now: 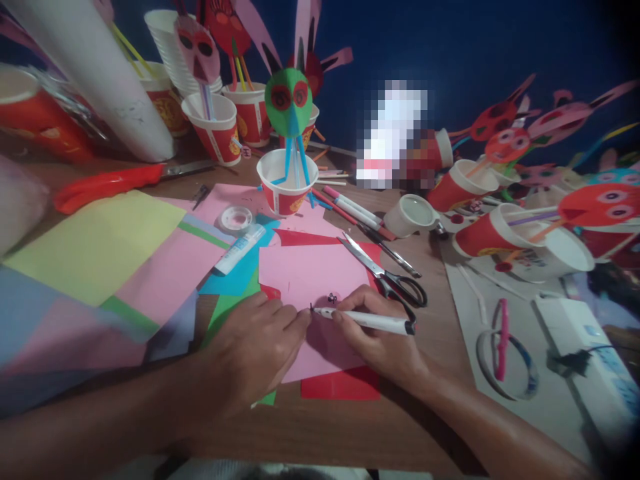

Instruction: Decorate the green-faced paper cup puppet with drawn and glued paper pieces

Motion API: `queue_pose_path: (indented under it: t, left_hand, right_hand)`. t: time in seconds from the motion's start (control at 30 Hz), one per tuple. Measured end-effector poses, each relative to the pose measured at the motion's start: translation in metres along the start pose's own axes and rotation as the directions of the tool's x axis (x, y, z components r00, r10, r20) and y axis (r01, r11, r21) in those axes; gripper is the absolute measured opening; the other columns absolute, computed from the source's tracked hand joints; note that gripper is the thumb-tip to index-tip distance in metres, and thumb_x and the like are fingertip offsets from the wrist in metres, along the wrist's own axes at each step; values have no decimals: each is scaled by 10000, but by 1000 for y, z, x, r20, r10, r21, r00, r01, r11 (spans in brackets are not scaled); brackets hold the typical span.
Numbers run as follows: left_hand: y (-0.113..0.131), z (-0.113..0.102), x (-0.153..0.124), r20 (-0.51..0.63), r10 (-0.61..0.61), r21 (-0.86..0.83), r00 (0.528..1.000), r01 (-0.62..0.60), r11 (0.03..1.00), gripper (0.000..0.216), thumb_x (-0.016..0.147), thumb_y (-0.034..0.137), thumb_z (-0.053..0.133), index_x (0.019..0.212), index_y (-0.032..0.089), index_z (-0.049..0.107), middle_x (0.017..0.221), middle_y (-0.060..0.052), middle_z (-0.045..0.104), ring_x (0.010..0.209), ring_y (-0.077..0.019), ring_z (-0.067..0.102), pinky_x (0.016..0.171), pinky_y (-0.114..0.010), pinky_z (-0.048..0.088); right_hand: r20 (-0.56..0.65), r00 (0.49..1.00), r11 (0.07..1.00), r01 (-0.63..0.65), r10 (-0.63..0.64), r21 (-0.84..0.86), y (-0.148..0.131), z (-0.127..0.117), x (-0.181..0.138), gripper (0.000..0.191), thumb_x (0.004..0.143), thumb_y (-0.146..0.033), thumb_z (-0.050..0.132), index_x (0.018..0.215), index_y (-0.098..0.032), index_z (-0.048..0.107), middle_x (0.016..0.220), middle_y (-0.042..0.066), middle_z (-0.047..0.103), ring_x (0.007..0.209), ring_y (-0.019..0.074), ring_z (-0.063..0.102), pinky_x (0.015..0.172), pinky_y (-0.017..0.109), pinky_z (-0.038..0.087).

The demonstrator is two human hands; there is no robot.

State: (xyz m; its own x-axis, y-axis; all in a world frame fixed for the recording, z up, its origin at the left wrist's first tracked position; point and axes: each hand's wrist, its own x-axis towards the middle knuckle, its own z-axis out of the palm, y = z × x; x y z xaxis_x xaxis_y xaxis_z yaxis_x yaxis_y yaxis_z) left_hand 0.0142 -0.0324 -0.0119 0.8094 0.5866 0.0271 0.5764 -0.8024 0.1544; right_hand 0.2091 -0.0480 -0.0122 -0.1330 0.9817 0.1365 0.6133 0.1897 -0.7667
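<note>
My right hand (380, 337) is closed round a white marker pen (370, 321), whose black tip touches a pink paper sheet (310, 273). My left hand (255, 347) lies on the same sheet with its fingers pressed down beside the pen tip, holding the paper flat. A small black drawn mark (332, 297) shows on the pink sheet just above the pen. Red paper (340, 385) lies beneath the pink sheet.
Scissors (385, 270) lie just right of the pink sheet. A glue stick (240, 249), tape roll (237, 218) and coloured papers (100, 247) lie left. Red-and-white paper cups with mask figures on straws (289, 180) crowd the back and right. A red-handled cutter (110, 183) lies far left.
</note>
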Motion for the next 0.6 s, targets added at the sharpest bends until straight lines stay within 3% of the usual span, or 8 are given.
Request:
queue_pose_path:
  t: [0.6]
  left_hand:
    - [-1, 3, -1, -50, 7, -35, 999, -9, 999, 129, 835, 144, 441, 881, 160, 561, 743, -32, 594, 700, -181, 537, 666, -350, 361]
  right_hand:
    - [64, 997, 997, -40, 36, 67, 4, -1, -1, 76, 758, -203, 554, 689, -176, 535, 529, -43, 548, 427, 59, 443, 403, 169, 339]
